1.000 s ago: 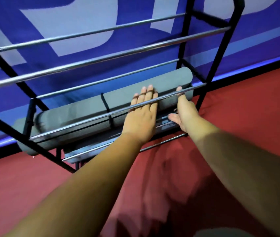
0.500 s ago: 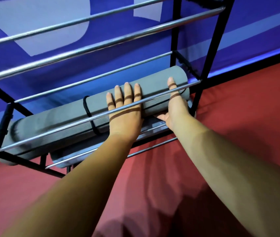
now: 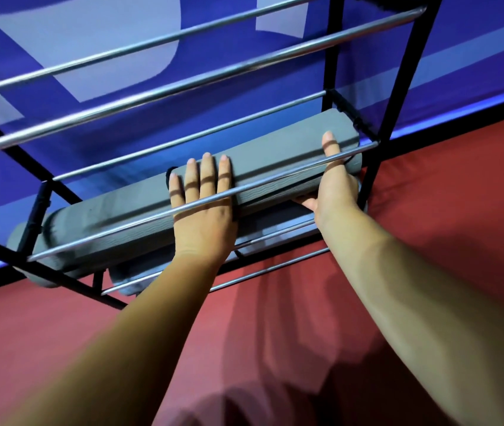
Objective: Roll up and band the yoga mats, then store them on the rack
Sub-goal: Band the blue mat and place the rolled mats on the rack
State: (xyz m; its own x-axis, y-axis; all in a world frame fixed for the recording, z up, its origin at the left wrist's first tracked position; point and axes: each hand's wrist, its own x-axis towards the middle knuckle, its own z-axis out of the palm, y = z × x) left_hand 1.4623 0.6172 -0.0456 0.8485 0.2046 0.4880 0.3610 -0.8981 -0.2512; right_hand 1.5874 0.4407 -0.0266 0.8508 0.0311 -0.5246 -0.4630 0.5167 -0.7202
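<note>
stage: storing, nearly done | mat [image 3: 115, 219] is rolled, banded (band [image 3: 168, 176] beside the fingers [image 3: 206, 173]) and laid along the rack's [image 3: 399, 87] middle shelf, reaching the right post | second mat [image 3: 275, 222] is stowed beneath | left hand [image 3: 203, 210] is laid flat, fingers straight | right hand [image 3: 333, 186] is pressed flat on the mat's right end | left: release; further mats cannot be told

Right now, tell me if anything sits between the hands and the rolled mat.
Nothing visible. The left hand lies flat on the rolled mat, and the right hand touches its end. The front rail crosses over both hands, not under them.
</note>
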